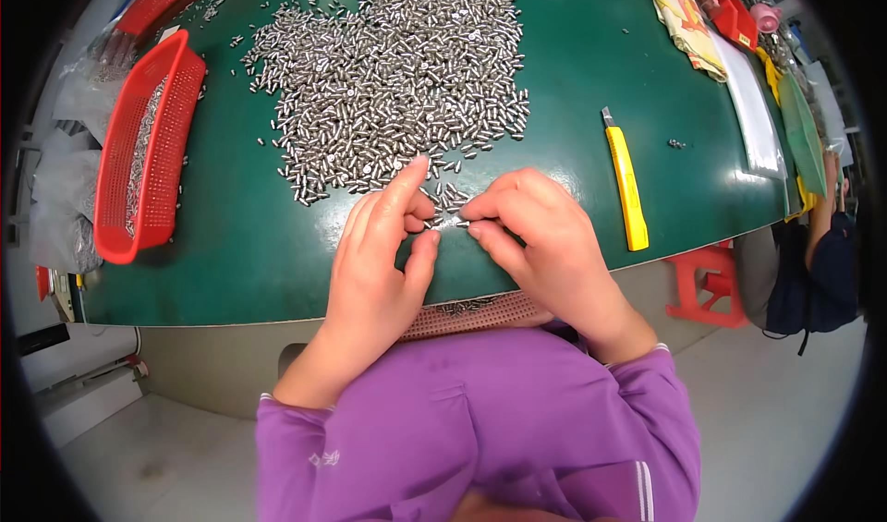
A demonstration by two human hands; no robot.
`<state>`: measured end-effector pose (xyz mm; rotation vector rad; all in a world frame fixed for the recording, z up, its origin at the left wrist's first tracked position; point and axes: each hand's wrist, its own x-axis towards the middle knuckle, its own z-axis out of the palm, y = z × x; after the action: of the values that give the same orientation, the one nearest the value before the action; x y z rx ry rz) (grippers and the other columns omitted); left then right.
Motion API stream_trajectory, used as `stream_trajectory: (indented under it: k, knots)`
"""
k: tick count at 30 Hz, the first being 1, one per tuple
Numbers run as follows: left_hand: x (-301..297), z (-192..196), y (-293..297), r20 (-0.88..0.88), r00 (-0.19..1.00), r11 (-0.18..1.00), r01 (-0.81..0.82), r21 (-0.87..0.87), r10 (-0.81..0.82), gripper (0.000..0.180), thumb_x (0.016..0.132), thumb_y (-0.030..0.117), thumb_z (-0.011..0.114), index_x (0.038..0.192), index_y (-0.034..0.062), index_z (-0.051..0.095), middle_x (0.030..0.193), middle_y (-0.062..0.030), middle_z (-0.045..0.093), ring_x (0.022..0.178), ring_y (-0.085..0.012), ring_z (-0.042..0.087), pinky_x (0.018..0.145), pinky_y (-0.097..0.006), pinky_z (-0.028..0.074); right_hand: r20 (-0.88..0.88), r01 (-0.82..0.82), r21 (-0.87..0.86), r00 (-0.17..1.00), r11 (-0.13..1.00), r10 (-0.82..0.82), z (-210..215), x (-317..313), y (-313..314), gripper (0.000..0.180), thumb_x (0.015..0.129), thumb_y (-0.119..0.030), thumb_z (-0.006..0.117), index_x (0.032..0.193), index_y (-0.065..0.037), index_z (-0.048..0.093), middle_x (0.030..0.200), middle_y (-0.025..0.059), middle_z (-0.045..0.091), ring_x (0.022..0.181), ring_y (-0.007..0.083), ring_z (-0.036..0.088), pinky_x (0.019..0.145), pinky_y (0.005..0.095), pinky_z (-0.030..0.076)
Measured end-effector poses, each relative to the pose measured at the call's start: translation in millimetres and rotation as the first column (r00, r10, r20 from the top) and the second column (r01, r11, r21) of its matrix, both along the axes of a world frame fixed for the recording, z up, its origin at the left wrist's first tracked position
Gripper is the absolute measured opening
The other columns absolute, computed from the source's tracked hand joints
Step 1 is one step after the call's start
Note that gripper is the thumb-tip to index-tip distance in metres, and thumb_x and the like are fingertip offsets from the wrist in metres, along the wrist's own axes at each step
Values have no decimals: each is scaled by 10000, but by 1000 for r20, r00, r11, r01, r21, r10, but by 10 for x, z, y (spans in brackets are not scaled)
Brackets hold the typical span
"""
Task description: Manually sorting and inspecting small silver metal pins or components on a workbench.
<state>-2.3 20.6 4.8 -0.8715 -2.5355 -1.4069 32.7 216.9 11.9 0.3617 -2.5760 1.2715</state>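
A broad heap of small silvery cylindrical metal parts [397,88] covers the middle of the green table. Just at its near edge, both my hands work close together over a few loose pieces. The thumb and index finger of my right hand [540,231] pinch one small metal part [463,224]. My left hand [374,254] has its index finger stretched toward the heap, while its thumb and a curled finger close around another small metal part [431,223], partly hidden by the fingertips.
A red basket [191,88] with more metal parts stands at the left. To the right lies a yellow utility knife [627,185]. Below the table edge, a pinkish basket [443,323] rests at my lap. A red stool [707,286] and another person [818,273] are at the right.
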Motion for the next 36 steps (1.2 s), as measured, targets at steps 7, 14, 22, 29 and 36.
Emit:
stream_trajectory:
  k: [7, 14, 22, 29, 36]
  knots:
    - [-26, 19, -22, -21, 999, 999, 45, -15, -46, 692, 784, -122, 689, 1432, 34, 505, 902, -59, 611, 836, -216, 588, 784, -357, 499, -62, -23, 32, 998, 999, 25, -1, -27, -57, 188, 793, -24, 743, 959, -58, 662, 939, 98, 598, 889, 316, 609, 765, 420, 512]
    - [-25, -1, -19, 26, 999, 999, 38, 7, -38, 692, 789, -112, 705, 1438, 46, 524, 924, -16, 597, 845, -123, 556, 752, -265, 473, -102, 17, 103, 995, 995, -7, -10, -53, -127, 166, 792, -49, 738, 922, -62, 636, 905, 93, 569, 858, 311, 591, 747, 420, 500]
    - [-4, 15, -15, -24, 1000, 999, 7, -44, -8, 717, 757, -115, 690, 1430, 38, 497, 913, -65, 586, 828, -226, 570, 774, -354, 493, -111, 16, 109, 994, 994, -4, -14, -35, -109, 172, 782, -61, 763, 907, -64, 645, 899, 79, 578, 850, 287, 597, 737, 402, 496]
    - [17, 8, -12, -38, 999, 996, -9, -83, 6, 724, 757, -86, 689, 1441, 32, 483, 911, -77, 572, 811, -234, 550, 747, -364, 478, -87, -41, 119, 995, 992, 52, -6, -27, -85, 171, 804, -78, 745, 952, -83, 658, 935, 83, 559, 883, 294, 585, 763, 408, 498]
    - [14, 27, -17, -53, 999, 996, 3, -87, -7, 755, 743, -101, 650, 1461, 22, 453, 913, -87, 565, 825, -246, 541, 752, -370, 476, -87, -46, 86, 995, 995, 53, -34, -39, -75, 184, 790, -92, 755, 956, -100, 677, 933, 57, 578, 876, 281, 596, 752, 402, 500]
